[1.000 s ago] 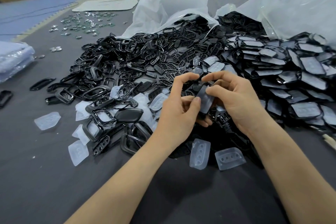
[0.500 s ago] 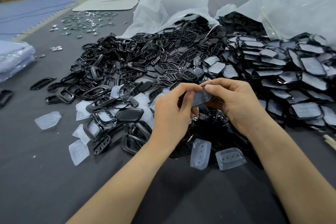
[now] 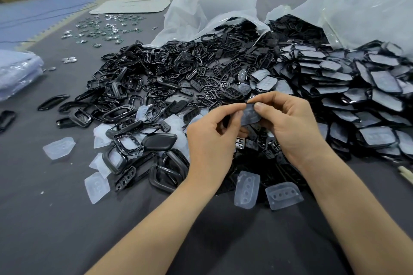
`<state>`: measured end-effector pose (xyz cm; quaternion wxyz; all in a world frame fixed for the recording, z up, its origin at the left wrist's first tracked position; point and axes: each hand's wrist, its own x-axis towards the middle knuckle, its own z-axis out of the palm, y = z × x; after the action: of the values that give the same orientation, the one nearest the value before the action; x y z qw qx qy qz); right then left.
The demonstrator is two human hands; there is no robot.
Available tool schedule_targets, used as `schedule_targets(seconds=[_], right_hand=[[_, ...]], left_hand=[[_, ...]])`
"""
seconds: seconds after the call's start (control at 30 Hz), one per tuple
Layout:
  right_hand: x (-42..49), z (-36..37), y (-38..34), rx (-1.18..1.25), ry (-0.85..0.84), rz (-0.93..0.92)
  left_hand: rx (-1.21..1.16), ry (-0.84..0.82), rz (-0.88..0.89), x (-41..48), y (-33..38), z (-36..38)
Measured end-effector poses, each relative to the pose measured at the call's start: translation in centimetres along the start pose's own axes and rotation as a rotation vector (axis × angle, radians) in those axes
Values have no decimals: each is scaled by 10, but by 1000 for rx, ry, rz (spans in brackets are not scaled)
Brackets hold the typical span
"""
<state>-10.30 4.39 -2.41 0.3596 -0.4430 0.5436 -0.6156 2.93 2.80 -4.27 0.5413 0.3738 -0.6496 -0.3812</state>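
In the head view, both hands grasp one small grey button pad (image 3: 250, 116) above the dark surface (image 3: 67, 219). The left hand (image 3: 212, 140) pinches its top edge from 9 o'clock, and the right hand (image 3: 292, 127) pinches it from 3 o'clock with the thumb across its face. The pad lies between them, equally near both, its long axis seemingly running 12 to 6. Loose clear pads (image 3: 247, 190) lie at 6 o'clock and the black frame heap (image 3: 156, 87) at 10

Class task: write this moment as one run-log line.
actor: left hand, right hand | action: both pinch translucent button pad | where: above pile of black plastic frames
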Motion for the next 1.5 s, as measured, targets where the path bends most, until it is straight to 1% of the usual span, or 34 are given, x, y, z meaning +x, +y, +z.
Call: schedule_targets(seconds=[0.13, 0.2, 0.3, 0.37, 0.5, 0.67, 0.87, 1.03, 1.1, 1.27, 1.33, 1.5], right_hand=[[0, 0, 1, -50, 16, -2], [0, 1, 1, -81, 20, -23], [-2, 4, 2, -153, -5, -76], [-4, 7, 1, -192, -26, -114], [-7, 11, 0, -197, -39, -152], [-9, 15, 2, -169, -69, -147], [-8, 14, 4, -102, -61, -115], [-5, 9, 4, 23, -62, -69], [-4, 7, 4, 33, -60, -68], [-5, 11, 6, -120, -65, -140], [-5, 12, 6, -138, -48, -139], [-1, 7, 13, -325, 30, -198]], left_hand=[[-93, 30, -43, -1, -1, 1], [-119, 0, -53, 0, -2, 0], [-236, -70, -152, 2, -4, 0], [-268, -83, -224, 3, -6, -1], [-337, -63, -310, 5, -7, 0], [-345, -18, -399, 7, -5, 1], [-398, 3, -367, 8, -1, 1], [-492, -51, -301, 7, 2, -1], [-497, -73, -279, 7, 2, -1], [-498, -105, -298, 5, 3, 0], [-485, -119, -302, 5, 3, 0], [-374, -162, -238, 5, 2, 0]])
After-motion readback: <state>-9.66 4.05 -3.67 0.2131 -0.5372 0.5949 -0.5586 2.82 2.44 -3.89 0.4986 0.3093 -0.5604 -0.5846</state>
